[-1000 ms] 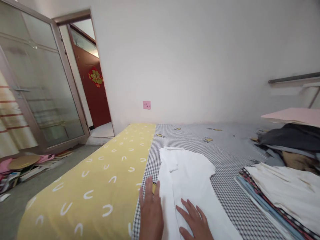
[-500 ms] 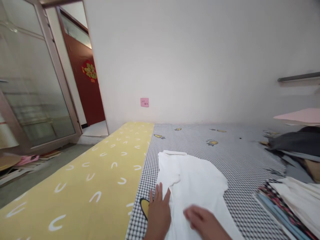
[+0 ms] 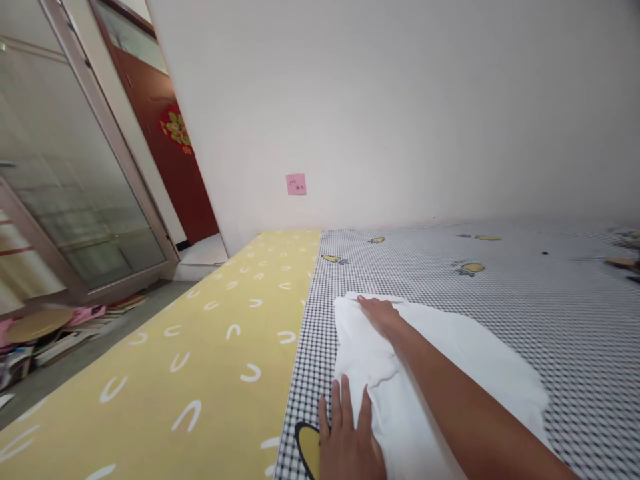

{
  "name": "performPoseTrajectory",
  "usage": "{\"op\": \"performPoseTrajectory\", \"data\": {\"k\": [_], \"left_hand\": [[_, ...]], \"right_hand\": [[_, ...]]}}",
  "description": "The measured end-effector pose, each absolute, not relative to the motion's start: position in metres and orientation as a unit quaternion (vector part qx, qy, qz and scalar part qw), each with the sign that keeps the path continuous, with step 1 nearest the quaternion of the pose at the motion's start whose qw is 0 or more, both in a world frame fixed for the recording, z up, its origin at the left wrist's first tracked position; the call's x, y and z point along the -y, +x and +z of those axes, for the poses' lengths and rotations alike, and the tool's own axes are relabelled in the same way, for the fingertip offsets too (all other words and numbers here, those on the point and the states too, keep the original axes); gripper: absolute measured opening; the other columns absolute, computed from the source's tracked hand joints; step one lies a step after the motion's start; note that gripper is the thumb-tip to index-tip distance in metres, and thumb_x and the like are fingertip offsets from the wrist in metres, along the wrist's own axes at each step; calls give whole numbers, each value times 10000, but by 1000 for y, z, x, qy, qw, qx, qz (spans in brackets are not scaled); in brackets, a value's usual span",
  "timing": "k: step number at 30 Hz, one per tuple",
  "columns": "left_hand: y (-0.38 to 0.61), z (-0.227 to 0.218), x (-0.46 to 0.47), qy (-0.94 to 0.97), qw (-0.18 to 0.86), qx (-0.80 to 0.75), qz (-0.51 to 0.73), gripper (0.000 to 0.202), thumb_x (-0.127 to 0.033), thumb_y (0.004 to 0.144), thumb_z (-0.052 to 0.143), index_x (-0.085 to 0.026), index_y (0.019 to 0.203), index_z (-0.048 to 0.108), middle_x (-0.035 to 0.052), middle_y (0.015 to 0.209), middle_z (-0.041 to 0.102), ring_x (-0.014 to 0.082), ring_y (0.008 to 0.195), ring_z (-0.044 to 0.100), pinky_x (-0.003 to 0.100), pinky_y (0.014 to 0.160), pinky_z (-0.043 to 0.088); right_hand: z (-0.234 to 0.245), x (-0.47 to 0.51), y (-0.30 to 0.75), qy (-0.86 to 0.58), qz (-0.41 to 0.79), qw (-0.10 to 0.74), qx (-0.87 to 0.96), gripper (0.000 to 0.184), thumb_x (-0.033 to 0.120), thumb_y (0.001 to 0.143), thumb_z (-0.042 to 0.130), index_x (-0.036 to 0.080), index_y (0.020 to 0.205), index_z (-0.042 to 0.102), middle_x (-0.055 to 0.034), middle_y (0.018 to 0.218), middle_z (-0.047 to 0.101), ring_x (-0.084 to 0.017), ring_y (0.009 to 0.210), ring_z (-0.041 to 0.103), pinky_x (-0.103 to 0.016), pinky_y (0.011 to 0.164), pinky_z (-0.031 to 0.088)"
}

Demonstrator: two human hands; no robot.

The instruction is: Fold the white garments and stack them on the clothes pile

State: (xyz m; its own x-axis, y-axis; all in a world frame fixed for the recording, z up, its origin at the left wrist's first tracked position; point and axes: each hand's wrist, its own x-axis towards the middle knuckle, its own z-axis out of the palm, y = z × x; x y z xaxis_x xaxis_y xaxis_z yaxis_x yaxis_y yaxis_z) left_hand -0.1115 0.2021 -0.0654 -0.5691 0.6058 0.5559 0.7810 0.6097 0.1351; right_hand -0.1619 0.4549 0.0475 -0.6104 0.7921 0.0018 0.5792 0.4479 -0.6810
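A white cloth garment (image 3: 373, 360), likely a short-sleeved shirt, lies crumpled and partly folded on a black-and-white checked bedsheet (image 3: 505, 287). My right hand (image 3: 380, 317) rests flat on its far end, near the collar edge, and my right forearm lies across the cloth. My left hand (image 3: 347, 433) presses on the near left side of the garment, fingers spread. Neither hand visibly grips the fabric. Part of the garment is hidden under my right arm.
A yellow sheet with white marks (image 3: 200, 373) lies left of the checked sheet. Beyond it are a concrete floor, a pile of books and papers (image 3: 45, 340), and a glass door (image 3: 75, 180). A white wall stands behind the bed.
My right arm has reached forward across the garment to its far end. My view has swung right and up, and the stacked clothes at the right have left the frame.
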Motion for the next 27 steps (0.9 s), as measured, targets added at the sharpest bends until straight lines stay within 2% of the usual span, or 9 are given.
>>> {"op": "performPoseTrajectory", "data": {"k": [4,7,10,13,16,19,23,25,27], "left_hand": [[-111,-70,-204,-398,243,866,-179,583,-390,814,664,-385,1388,562,69,1566,454,317,1425,440,606,1167,344],[-111,-75,-205,-399,252,862,-184,597,-394,789,679,-377,1377,575,76,1554,472,326,1414,450,617,1156,343],[-111,-80,-208,-396,269,856,-199,584,-424,764,705,-365,1338,614,88,1536,496,335,1388,475,619,1144,343],[-112,-83,-210,-390,290,848,-212,608,-462,740,727,-357,1329,620,98,1510,527,340,1382,481,615,1153,317],[-113,-86,-212,-386,309,840,-222,591,-493,741,730,-368,1309,626,92,1473,568,319,1382,483,588,1162,300],[-113,-86,-214,-385,318,835,-230,526,-520,737,731,-375,1237,657,78,1441,601,299,1385,480,561,1171,281],[-112,-85,-214,-384,314,838,-227,513,-470,736,730,-360,1231,652,74,1485,559,297,1400,458,557,1197,238],[-113,-86,-213,-396,316,834,-219,551,-455,741,717,-350,1275,630,84,1500,541,306,1403,449,564,1209,212],[-114,-88,-212,-408,312,832,-209,593,-458,757,696,-352,1331,595,93,1515,521,315,1407,440,574,1212,201]], "right_hand": [[45,-453,-164,-430,284,137,846,384,544,729,698,207,909,656,-91,964,681,-254,867,637,-340,723,449],[50,-453,-157,-406,257,133,867,223,412,740,692,221,728,577,-6,738,630,-189,725,597,-279,611,368],[57,-451,-150,-405,226,147,874,176,373,821,600,228,737,549,11,708,610,-169,698,573,-270,574,326],[60,-448,-143,-433,194,150,867,140,342,888,523,231,930,597,-18,799,655,-188,733,601,-279,586,351],[61,-443,-136,-442,160,129,873,316,316,903,543,226,1203,582,-77,950,695,-246,829,654,-323,651,424],[68,-438,-128,-432,109,131,886,515,233,902,537,229,1414,482,-169,1277,618,-322,1047,643,-457,843,470],[86,-420,-126,-387,-1,233,892,584,52,883,379,166,1447,482,-202,1570,363,-349,1385,420,-563,1098,334],[88,-405,-129,-304,-8,282,910,558,47,892,332,130,1408,526,-183,1553,411,-300,1417,391,-508,1157,305],[82,-388,-134,-214,39,257,942,526,127,954,299,151,1438,503,-139,1518,482,-251,1407,414,-452,1188,288]]}}
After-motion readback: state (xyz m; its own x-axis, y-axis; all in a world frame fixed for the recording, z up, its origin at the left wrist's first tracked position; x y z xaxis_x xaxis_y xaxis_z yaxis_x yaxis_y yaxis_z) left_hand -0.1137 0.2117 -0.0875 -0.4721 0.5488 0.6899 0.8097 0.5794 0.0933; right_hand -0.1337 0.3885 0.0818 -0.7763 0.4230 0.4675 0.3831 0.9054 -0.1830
